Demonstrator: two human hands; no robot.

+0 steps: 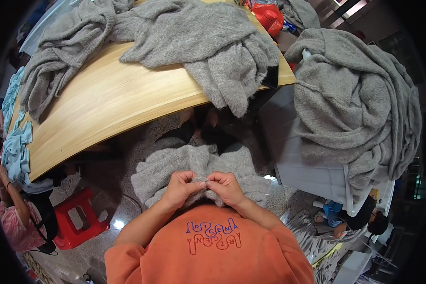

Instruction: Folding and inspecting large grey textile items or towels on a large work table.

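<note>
A fuzzy grey knit garment (154,171) lies bunched across my lap. My left hand (181,189) pinches its knit between thumb and forefinger. Right beside it, my right hand (226,188) holds the same spot in a similar pinch. The two thumbs almost meet over the fabric. Whether a thread or other small thing sits between the fingertips is too small to tell.
Ahead, a wooden table (94,106) carries more grey knitwear (189,33), partly hanging over its edge. To my right, a grey plastic bin (288,137) is heaped with grey knits (350,99). A red stool (80,218) and people (21,217) are to the sides.
</note>
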